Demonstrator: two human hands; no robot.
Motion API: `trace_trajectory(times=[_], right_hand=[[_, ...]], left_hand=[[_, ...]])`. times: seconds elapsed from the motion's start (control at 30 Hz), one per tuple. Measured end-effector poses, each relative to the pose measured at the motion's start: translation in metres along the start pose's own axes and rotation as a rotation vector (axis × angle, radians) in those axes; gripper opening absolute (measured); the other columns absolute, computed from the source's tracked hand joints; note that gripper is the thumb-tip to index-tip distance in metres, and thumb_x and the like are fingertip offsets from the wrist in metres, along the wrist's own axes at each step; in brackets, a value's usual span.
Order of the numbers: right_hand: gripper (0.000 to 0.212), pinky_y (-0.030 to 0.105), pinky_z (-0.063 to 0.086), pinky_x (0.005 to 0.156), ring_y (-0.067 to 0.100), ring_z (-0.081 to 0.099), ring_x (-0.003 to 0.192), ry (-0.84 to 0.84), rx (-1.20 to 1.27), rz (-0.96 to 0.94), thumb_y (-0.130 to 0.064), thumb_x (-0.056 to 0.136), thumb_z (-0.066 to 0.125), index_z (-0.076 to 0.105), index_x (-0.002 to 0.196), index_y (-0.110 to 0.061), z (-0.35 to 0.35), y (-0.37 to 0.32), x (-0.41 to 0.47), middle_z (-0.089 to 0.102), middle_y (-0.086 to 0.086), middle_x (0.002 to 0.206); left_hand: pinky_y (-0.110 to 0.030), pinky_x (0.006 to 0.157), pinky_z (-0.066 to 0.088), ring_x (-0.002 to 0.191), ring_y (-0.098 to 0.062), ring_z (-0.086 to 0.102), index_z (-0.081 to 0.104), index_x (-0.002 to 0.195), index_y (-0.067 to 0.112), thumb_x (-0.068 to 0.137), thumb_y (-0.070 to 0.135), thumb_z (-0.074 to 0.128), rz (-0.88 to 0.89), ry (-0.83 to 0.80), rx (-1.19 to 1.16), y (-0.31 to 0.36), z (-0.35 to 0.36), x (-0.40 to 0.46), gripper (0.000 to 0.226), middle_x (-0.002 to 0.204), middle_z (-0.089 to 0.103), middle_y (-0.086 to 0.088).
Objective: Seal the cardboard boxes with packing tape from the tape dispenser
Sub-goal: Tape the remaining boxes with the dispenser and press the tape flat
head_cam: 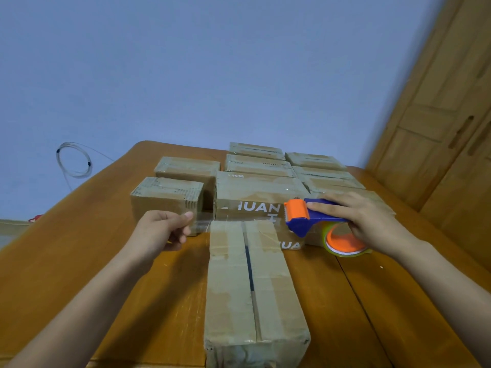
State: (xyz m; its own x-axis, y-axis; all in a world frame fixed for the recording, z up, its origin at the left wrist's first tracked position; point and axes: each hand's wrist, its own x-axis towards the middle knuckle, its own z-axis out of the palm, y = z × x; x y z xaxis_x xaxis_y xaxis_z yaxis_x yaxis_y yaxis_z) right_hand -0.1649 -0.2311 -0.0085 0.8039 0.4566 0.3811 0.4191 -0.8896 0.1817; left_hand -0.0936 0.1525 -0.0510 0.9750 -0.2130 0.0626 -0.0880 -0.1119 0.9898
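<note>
Fingers of my left hand (pixel 162 229) pinch clear tape (pixel 203 224); my right hand (pixel 358 219) grips the blue-and-orange tape dispenser (pixel 310 216), nose pointing left, over the near long cardboard box (pixel 252 288), which runs near-to-far on the table (pixel 79 248), flap seam showing.

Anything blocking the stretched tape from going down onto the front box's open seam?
Nothing visible: clear tape spans from left hand toward the tape dispenser in right hand, above the front box's far end.
</note>
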Motion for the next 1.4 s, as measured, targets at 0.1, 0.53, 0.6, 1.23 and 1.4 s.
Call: trace_trajectory(times=[0.1, 0.53, 0.6, 1.23, 1.4], right_hand=[[0.085, 0.041, 0.048, 0.083, 0.033, 0.056, 0.111, 0.021, 0.065, 0.024, 0.01, 0.08, 0.064, 0.036, 0.14, -0.042, 0.009, -0.007, -0.004, 0.057, 0.005, 0.132], [0.112, 0.035, 0.042, 0.092, 0.022, 0.043, 0.121, 0.02, 0.217, 0.193, 0.013, 0.081, 0.061, 0.008, 0.138, -0.067, 0.052, -0.028, -0.028, 0.045, 0.0, 0.143], [0.111, 0.034, 0.043, 0.089, 0.022, 0.045, 0.117, 0.044, 0.258, 0.212, 0.015, 0.08, 0.061, 0.012, 0.139, -0.065, 0.059, -0.034, -0.03, 0.046, -0.001, 0.141], [0.119, 0.04, 0.051, 0.083, 0.017, 0.044, 0.109, 0.132, 0.241, 0.403, 0.023, 0.069, 0.061, 0.016, 0.143, -0.058, 0.071, -0.073, -0.045, 0.051, 0.0, 0.135], [0.116, 0.039, 0.053, 0.075, 0.019, 0.046, 0.102, 0.173, 0.203, 0.461, 0.023, 0.064, 0.068, 0.022, 0.144, -0.048, 0.07, -0.094, -0.055, 0.056, 0.005, 0.128]], left_hand=[[-0.027, 0.059, 0.049, 0.052, -0.015, 0.052, 0.063, 0.066, 0.002, 0.093, 0.025, 0.058, -0.018, -0.002, -0.029, -0.009, 0.002, -0.003, 0.035, 0.055, 0.056, -0.006], [-0.027, 0.06, 0.044, 0.056, -0.019, 0.052, 0.058, 0.064, 0.007, 0.096, 0.03, 0.051, -0.066, 0.044, -0.183, -0.044, 0.044, -0.015, 0.04, 0.059, 0.055, -0.007], [-0.027, 0.059, 0.047, 0.063, -0.025, 0.056, 0.06, 0.07, -0.001, 0.097, 0.03, 0.05, -0.06, 0.05, -0.173, -0.046, 0.052, -0.015, 0.043, 0.065, 0.059, -0.017], [-0.034, 0.061, 0.044, 0.067, -0.029, 0.055, 0.057, 0.087, -0.012, 0.101, 0.03, 0.043, -0.142, 0.078, -0.023, -0.055, 0.05, -0.019, 0.046, 0.078, 0.062, -0.03], [-0.028, 0.06, 0.045, 0.068, -0.018, 0.061, 0.059, 0.087, 0.005, 0.103, 0.02, 0.038, -0.027, 0.099, 0.092, -0.01, 0.031, -0.028, 0.031, 0.075, 0.067, -0.003]])
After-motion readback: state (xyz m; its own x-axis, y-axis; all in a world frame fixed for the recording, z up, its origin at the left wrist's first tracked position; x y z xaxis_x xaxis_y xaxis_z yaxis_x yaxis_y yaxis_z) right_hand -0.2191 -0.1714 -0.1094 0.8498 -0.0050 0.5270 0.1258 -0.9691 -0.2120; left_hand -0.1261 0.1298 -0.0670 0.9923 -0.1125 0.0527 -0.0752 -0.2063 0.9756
